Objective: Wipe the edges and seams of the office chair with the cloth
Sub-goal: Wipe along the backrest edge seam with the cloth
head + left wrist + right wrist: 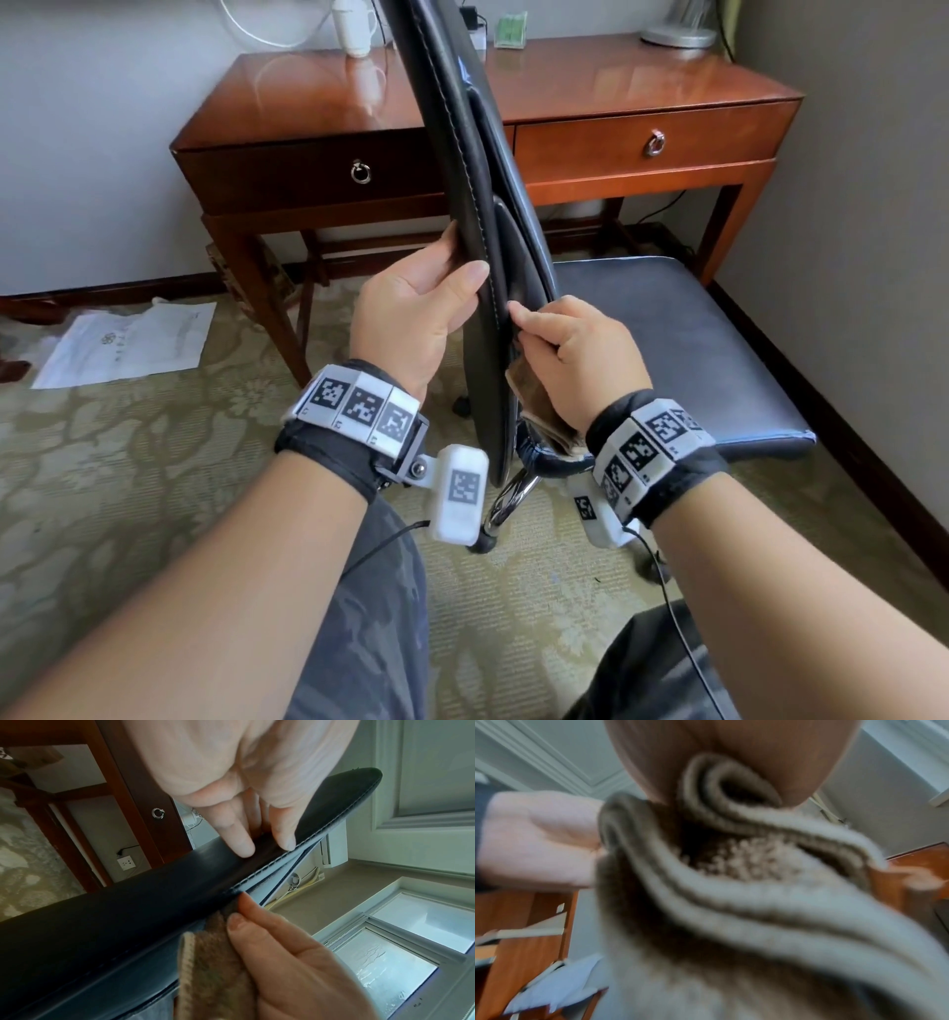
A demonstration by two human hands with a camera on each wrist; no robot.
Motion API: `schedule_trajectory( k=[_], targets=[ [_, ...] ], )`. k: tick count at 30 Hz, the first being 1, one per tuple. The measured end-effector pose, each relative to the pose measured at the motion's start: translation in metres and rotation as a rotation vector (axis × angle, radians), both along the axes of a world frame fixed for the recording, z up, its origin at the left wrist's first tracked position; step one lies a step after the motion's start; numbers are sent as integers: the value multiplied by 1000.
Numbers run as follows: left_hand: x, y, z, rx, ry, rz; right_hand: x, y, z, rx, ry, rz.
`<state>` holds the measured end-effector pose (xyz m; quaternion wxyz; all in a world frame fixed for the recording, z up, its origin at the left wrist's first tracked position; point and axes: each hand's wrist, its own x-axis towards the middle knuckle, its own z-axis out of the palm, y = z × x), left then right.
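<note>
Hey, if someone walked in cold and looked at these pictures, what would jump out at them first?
A dark leather chair back rises up the middle of the head view, seen edge-on with pale stitching. The left hand grips its edge, while the right hand presses a bunched brown cloth against the stitched seam. Behind stands a glossy reddish wooden desk with ring-pull drawers.

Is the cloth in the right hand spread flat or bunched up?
Bunched up. The cloth shows several curled, layered folds in the right wrist view, and the right hand grips it against the chair back.
</note>
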<state>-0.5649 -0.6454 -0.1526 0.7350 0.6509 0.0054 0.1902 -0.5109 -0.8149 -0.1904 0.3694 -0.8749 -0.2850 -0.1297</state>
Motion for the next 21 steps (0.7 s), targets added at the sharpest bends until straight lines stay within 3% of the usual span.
schedule_trajectory(
  k=[2, 5, 7, 14, 21],
  targets=[
    [-1, -1, 2, 2, 17, 10, 1, -8, 7, 118, 49, -22],
    [-2, -2, 4, 21, 50, 26, -5, -14, 16, 514, 232, -56],
    [-2, -3, 3, 34, 68, 48, -8, -10, 18, 581, 210, -60],
    [-3, -7, -5, -16, 40, 27, -5, 15, -4, 395, -42, -45],
    [0, -12, -37, 0, 79, 61, 1, 15, -24, 184, -108, -64]
  ],
)
